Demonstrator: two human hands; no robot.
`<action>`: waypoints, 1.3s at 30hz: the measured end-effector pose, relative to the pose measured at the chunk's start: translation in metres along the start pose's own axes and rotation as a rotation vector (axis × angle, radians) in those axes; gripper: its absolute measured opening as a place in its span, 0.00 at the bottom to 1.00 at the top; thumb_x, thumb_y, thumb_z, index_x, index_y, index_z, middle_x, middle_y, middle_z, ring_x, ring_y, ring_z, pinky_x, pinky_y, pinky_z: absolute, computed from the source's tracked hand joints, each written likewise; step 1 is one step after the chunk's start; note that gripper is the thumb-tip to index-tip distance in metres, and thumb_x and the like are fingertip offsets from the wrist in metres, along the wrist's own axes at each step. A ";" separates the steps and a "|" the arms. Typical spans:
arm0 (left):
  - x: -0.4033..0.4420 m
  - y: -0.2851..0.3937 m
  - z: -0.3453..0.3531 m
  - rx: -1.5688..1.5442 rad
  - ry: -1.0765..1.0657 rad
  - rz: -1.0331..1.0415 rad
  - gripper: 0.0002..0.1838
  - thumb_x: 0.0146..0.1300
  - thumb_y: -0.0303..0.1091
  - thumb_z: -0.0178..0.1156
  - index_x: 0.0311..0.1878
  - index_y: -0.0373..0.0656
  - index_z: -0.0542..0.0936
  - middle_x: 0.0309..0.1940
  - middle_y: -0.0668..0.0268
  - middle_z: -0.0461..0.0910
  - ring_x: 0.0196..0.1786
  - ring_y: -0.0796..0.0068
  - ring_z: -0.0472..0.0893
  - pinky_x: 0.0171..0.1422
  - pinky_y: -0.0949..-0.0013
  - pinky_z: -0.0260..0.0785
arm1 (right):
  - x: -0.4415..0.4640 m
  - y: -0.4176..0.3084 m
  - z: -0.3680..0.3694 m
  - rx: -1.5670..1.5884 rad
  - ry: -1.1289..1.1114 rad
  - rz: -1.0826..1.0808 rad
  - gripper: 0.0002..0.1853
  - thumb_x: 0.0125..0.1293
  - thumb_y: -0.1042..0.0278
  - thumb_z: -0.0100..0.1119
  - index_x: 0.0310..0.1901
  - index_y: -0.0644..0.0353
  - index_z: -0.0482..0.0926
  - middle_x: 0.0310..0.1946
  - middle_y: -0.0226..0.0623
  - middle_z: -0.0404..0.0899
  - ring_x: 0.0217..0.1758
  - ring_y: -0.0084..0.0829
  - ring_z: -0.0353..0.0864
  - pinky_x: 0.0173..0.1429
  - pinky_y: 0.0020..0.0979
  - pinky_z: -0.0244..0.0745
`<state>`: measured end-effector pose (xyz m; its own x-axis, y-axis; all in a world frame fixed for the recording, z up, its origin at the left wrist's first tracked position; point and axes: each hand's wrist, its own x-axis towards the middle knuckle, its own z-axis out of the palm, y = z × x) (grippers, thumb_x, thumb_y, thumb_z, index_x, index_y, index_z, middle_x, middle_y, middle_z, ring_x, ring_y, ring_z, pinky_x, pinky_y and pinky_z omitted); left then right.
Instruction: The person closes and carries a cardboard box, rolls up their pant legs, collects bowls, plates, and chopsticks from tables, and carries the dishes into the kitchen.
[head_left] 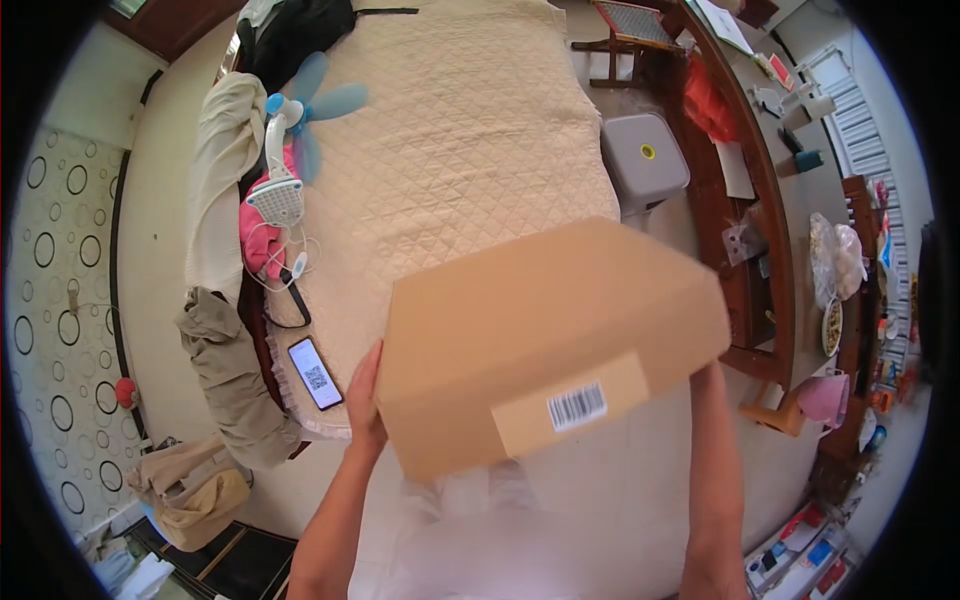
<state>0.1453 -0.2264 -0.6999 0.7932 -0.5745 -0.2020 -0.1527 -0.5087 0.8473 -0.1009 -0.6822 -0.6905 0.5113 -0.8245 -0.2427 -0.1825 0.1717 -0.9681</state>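
A large brown cardboard box [540,320] is held up, slightly tilted, over the near edge of the bed, with a barcode label [577,406] on the side facing me. My left hand [367,400] presses against the box's left side. At the right end, my right arm reaches up to the box's lower corner; the box hides most of my right hand [708,370], fingers included. Left of the box, a phone [316,373] showing a code lies on the bed's corner.
The bed [460,130] has a quilted cover. On its left are a blue-bladed fan [300,108], a white cable and piled clothes [230,375]. To the right stand a grey stool [645,160] and a long wooden desk [790,200] with bags and a bowl.
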 end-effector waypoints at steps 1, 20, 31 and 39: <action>0.002 -0.014 -0.007 -0.047 0.002 -0.055 0.19 0.69 0.30 0.49 0.61 0.34 0.71 0.60 0.54 0.74 0.60 0.58 0.73 0.62 0.63 0.66 | 0.018 -0.014 0.014 -0.034 0.011 -0.019 0.32 0.62 0.56 0.63 0.62 0.64 0.64 0.64 0.40 0.67 0.65 0.33 0.68 0.67 0.36 0.63; 0.051 0.068 0.013 0.319 0.276 0.163 0.09 0.60 0.28 0.58 0.43 0.37 0.78 0.39 0.50 0.78 0.44 0.46 0.76 0.47 0.50 0.67 | 0.044 -0.040 0.101 -0.574 0.101 -0.513 0.16 0.64 0.59 0.56 0.41 0.67 0.79 0.34 0.51 0.82 0.41 0.50 0.82 0.42 0.41 0.73; -0.029 -0.015 0.075 -0.058 0.077 -0.050 0.22 0.62 0.32 0.58 0.60 0.38 0.72 0.55 0.52 0.74 0.57 0.52 0.75 0.59 0.58 0.68 | -0.017 0.102 -0.009 -0.310 0.047 -0.230 0.14 0.67 0.64 0.53 0.47 0.65 0.77 0.40 0.41 0.81 0.44 0.35 0.81 0.48 0.34 0.74; -0.010 -0.009 0.066 0.060 -0.032 -0.032 0.23 0.64 0.32 0.53 0.62 0.38 0.70 0.60 0.53 0.71 0.60 0.50 0.71 0.61 0.58 0.66 | -0.064 0.036 -0.063 -0.039 0.165 0.239 0.15 0.68 0.67 0.50 0.53 0.64 0.75 0.50 0.40 0.78 0.52 0.32 0.78 0.57 0.32 0.71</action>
<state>0.1003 -0.2582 -0.7383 0.7792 -0.5772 -0.2444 -0.1635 -0.5636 0.8097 -0.1931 -0.6572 -0.7057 0.3070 -0.8404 -0.4467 -0.3153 0.3530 -0.8809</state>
